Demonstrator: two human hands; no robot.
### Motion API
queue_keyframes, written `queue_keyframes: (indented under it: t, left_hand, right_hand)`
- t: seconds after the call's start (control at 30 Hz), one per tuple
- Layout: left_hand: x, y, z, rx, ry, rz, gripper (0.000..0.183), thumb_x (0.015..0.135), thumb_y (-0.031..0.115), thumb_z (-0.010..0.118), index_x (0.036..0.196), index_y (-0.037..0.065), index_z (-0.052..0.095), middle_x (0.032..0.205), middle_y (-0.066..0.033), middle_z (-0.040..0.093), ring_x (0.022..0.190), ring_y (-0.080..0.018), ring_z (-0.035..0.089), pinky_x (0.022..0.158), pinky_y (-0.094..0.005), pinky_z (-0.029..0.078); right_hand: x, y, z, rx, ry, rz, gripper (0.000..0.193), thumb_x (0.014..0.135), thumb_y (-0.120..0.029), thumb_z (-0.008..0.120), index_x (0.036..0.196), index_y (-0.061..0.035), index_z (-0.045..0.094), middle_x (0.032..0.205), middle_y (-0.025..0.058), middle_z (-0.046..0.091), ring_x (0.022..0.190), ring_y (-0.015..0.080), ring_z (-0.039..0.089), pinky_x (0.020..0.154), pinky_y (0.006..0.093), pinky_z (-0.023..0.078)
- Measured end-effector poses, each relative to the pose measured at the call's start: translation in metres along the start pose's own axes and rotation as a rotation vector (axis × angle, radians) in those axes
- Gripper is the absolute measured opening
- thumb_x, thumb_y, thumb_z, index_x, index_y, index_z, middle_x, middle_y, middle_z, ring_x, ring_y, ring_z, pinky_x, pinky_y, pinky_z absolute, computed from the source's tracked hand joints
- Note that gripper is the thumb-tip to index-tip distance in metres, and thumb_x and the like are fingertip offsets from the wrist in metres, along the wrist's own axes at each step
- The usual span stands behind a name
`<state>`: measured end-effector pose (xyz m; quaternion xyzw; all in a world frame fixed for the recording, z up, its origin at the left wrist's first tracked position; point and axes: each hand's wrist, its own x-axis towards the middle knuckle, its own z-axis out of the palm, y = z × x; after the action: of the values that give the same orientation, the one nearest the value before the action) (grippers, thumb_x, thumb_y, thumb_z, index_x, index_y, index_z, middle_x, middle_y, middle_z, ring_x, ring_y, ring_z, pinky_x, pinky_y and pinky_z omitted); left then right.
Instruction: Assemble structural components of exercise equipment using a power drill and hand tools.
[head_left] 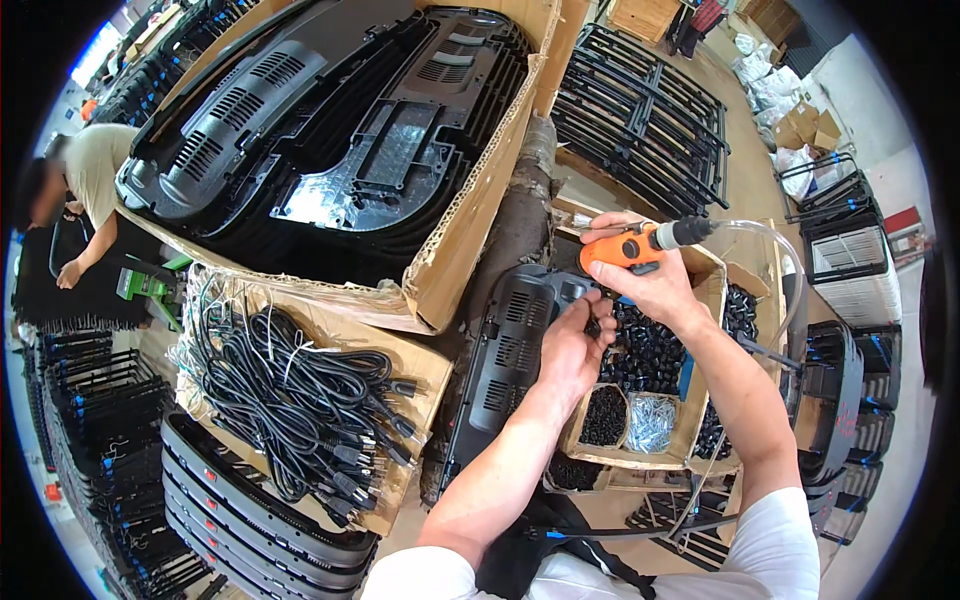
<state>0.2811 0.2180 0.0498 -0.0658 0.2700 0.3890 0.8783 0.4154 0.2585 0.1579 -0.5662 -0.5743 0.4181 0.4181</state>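
Observation:
My right hand [655, 285] is closed around an orange air screwdriver [618, 250], whose clear hose runs off to the right. The tool's working end points down toward the top end of a black vented plastic cover [505, 350]. Beside that cover end, my left hand [572, 350] has its fingers pinched together. Something small and dark shows at its fingertips, too hidden to name. Just right of the left hand stands a cardboard box [625, 458] holding black plastic parts [640, 345], small black screws [605, 415] and silver screws [651, 422].
A large carton [480, 215] of black plastic covers stands at upper left. Bundled black power cords [290, 390] lie on cardboard below it. Stacked black panels [260, 525] sit lower left; black metal frames [640, 115] lie beyond. Another person [100, 180] works at far left.

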Motion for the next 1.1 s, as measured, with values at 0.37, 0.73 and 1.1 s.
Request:
queue_keyframes:
  t: [0.37, 0.73, 1.1]
  left_hand:
    - [-0.034, -0.005, -0.033, 0.204, -0.071, -0.005, 0.032, 0.112, 0.028, 0.058, 0.130, 0.003, 0.068, 0.094, -0.0016, 0.070, 0.079, -0.0112, 0.063, 0.068, -0.0252, 0.052]
    - [-0.065, 0.010, -0.034, 0.288, -0.017, -0.024, 0.030, 0.115, 0.027, 0.049, 0.129, 0.003, 0.061, 0.120, -0.0120, 0.076, 0.089, -0.0176, 0.071, 0.077, -0.0286, 0.058]
    - [-0.055, 0.013, -0.038, 0.082, 0.098, -0.001, 0.024, 0.108, 0.033, 0.065, 0.111, 0.010, 0.070, 0.093, -0.0017, 0.071, 0.078, -0.0159, 0.062, 0.069, -0.0309, 0.052]
  right_hand:
    - [0.020, -0.003, 0.018, -0.181, -0.115, 0.007, 0.034, 0.084, -0.012, 0.083, 0.115, -0.0040, 0.072, 0.111, 0.0050, 0.072, 0.102, 0.0147, 0.066, 0.094, 0.0333, 0.054]
    - [0.020, 0.002, 0.016, -0.133, -0.111, -0.005, 0.035, 0.085, -0.013, 0.084, 0.115, -0.0022, 0.071, 0.113, 0.0076, 0.073, 0.106, 0.0171, 0.068, 0.097, 0.0346, 0.054]
    - [0.021, 0.003, 0.016, -0.144, -0.103, -0.021, 0.035, 0.083, -0.014, 0.083, 0.115, -0.0045, 0.072, 0.105, 0.0047, 0.076, 0.100, 0.0141, 0.069, 0.095, 0.0335, 0.056]
